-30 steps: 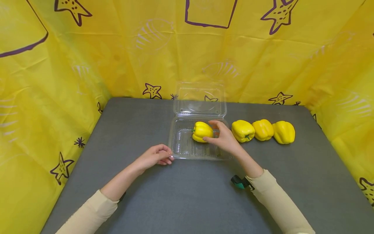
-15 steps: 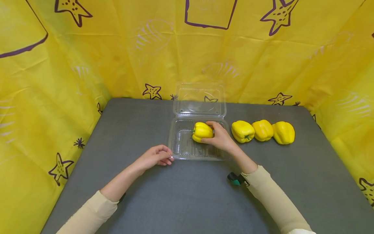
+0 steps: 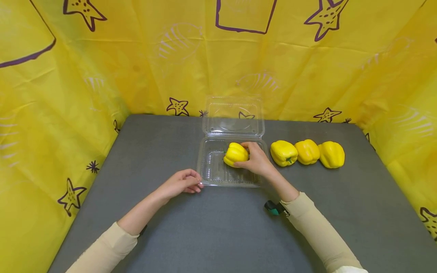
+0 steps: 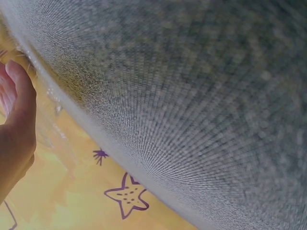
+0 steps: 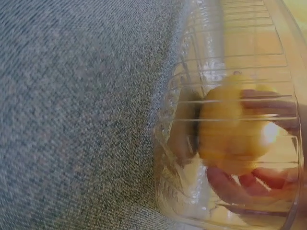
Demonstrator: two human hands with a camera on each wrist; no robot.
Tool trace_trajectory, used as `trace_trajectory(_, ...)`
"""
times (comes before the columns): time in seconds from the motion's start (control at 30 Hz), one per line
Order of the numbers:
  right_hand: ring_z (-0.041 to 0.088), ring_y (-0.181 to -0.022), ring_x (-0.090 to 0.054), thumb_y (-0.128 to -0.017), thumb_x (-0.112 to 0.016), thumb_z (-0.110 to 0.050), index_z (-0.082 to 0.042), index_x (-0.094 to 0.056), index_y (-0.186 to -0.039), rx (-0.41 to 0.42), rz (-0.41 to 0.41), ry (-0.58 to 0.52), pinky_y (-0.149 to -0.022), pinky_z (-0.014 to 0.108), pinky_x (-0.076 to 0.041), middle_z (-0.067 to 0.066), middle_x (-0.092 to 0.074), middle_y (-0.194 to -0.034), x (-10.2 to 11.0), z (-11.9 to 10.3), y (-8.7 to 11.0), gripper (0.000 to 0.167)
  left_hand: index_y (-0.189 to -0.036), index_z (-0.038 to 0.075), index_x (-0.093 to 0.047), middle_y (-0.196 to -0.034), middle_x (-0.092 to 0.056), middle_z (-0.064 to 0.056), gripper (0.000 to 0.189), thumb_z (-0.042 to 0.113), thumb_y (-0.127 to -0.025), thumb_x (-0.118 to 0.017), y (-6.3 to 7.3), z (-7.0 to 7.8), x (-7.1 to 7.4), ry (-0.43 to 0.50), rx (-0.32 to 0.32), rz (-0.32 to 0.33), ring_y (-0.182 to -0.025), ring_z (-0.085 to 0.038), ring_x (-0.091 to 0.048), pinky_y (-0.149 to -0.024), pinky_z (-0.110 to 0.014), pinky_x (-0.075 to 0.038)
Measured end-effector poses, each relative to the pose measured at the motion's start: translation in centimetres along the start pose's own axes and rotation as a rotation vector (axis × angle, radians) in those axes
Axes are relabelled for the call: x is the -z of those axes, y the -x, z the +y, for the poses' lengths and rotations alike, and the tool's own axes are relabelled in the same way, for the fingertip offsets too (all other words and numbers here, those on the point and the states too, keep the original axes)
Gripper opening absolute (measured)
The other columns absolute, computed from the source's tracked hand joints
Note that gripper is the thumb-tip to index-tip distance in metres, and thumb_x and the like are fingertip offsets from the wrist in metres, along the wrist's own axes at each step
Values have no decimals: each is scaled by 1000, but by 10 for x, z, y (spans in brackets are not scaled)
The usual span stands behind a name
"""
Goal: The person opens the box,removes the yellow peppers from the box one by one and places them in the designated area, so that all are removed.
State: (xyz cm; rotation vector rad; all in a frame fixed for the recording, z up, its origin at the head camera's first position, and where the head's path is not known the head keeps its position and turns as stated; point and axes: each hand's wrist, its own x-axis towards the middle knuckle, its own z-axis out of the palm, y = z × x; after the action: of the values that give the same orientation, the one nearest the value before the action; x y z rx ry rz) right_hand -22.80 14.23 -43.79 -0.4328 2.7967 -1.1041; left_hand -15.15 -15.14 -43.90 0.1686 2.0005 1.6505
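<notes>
In the head view a clear plastic clamshell container (image 3: 213, 181) lies on the table with its lid (image 3: 233, 127) raised at the back. My right hand (image 3: 257, 161) holds a yellow bell pepper (image 3: 235, 154) inside the base, thumb on the near side and fingers behind. Through the container's clear wall the right wrist view shows the same bell pepper (image 5: 230, 127) between the fingers. At the base's front left corner, my left hand (image 3: 182, 182) pinches the rim with thumb and fingers. Only part of the left hand (image 4: 17, 124) appears in the left wrist view.
Three more yellow bell peppers (image 3: 283, 153) stand in a row right of the container, close together. The grey table (image 3: 211, 235) is bounded by a yellow patterned curtain (image 3: 146, 76) at the back and both sides.
The bell pepper in my right hand has turned and tilted slightly within the container. My right forearm has shifted a little to the left. The left hand has stayed at the corner.
</notes>
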Motion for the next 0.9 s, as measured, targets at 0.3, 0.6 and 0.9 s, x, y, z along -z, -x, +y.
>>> trace_trajectory(0.3, 30, -99, -50, -71, -87, -30, 1, -53, -125, -2, 34, 34, -84, 43, -46, 17, -55, -114, 0, -1, 2, 71, -113, -9, -54, -101, -68, -21, 28, 14, -98, -56, 0, 1, 0, -3, 0, -5, -87, -26, -67, -83, -38, -56)
trace_trajectory(0.6, 31, -102, -53, -71, -87, -32, 0, -52, -125, -6, 53, 19, -83, 43, -49, 16, -54, -116, 5, -5, 10, 73, -114, -10, -53, -102, -68, -22, 29, 15, -98, -56, 1, 2, 0, -9, -1, -7, -87, -26, -67, -84, -38, -56)
trace_trajectory(0.9, 30, -103, -58, -71, -87, -35, -2, -52, -128, -47, 108, -49, -81, 41, -54, 15, -52, -124, 15, -6, 19, 75, -115, -11, -52, -102, -68, -22, 32, 15, -98, -56, 0, 0, 0, -3, -4, -9, -88, -26, -67, -84, -37, -56)
